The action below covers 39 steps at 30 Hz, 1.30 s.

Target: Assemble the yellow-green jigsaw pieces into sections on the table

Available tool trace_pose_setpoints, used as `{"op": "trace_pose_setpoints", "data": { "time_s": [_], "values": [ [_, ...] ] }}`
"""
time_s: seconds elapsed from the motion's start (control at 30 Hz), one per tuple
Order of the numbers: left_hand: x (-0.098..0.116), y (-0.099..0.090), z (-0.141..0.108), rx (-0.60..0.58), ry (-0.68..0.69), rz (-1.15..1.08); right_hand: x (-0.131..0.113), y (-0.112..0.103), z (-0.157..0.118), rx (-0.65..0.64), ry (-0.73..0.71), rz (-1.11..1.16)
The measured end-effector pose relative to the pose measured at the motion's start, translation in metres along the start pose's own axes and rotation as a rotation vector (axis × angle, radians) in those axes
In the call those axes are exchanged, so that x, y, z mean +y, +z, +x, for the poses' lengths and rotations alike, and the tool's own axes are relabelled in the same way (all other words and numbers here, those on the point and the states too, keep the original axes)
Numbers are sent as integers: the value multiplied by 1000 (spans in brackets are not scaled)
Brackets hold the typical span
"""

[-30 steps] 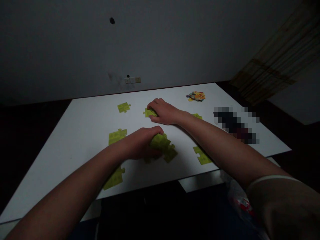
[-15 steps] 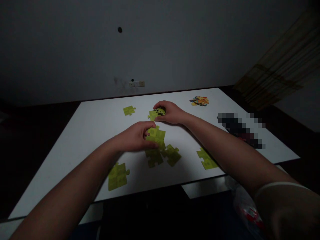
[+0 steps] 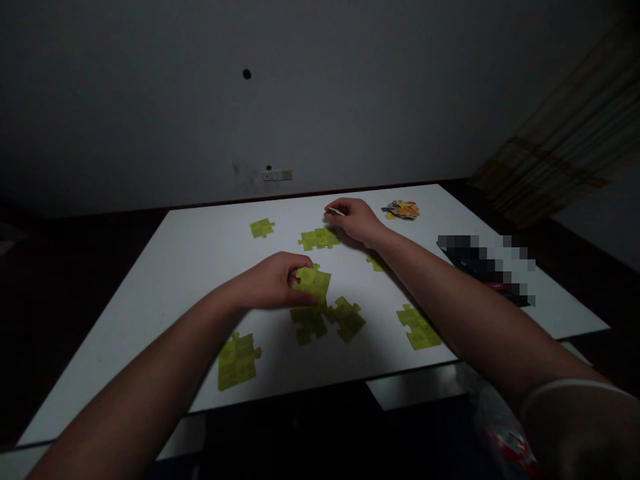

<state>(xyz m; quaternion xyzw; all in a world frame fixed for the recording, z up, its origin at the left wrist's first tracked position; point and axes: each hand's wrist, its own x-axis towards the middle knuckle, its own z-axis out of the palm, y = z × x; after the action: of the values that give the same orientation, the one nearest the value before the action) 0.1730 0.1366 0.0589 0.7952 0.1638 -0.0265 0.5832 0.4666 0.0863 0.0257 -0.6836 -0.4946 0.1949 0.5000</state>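
My left hand (image 3: 270, 281) pinches the edge of a yellow-green jigsaw section (image 3: 313, 283) near the table's middle. My right hand (image 3: 355, 221) is raised slightly above the white table (image 3: 150, 347), holding a thin, pale-edged jigsaw piece (image 3: 335, 212) edge-on in its fingertips. Just below those fingers lies a joined green section (image 3: 319, 239). More green sections lie about: one (image 3: 346, 319) and another (image 3: 309, 325) below the left hand, one (image 3: 237, 361) at front left, one (image 3: 419, 327) at front right, and one (image 3: 262, 228) towards the back.
A heap of multicoloured jigsaw pieces (image 3: 401, 210) lies at the table's back right. A pixelated, blurred object (image 3: 485, 267) lies at the right. A wall socket plate (image 3: 277, 175) sits behind the table, and a curtain (image 3: 545, 127) hangs at upper right.
My right hand has moved back and right, off the green section, leaving that section in full view with a thin piece in its fingertips. My left hand has shifted slightly down the section it holds.
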Motion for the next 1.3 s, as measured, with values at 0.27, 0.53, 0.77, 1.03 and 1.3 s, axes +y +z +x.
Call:
{"op": "trace_pose_setpoints", "data": {
  "time_s": [0.27, 0.53, 0.77, 1.03, 1.3],
  "values": [
    [9, -3, 2, 39, 43, -15, -1, -16, 0, -80, 25, -46],
    [0, -7, 3, 157, 50, -61, 11, -21, 18, 85, 96, 60],
    [2, -6, 4, 147, 28, -149, 8, -14, 6, -107, 156, 133],
    [-1, -9, 3, 134, 27, -15, 8, -16, -1, -184, -47, -131],
    [2, -11, 3, 199, 69, 105, 15, -15, 6, -58, -23, -78]
  ]
}}
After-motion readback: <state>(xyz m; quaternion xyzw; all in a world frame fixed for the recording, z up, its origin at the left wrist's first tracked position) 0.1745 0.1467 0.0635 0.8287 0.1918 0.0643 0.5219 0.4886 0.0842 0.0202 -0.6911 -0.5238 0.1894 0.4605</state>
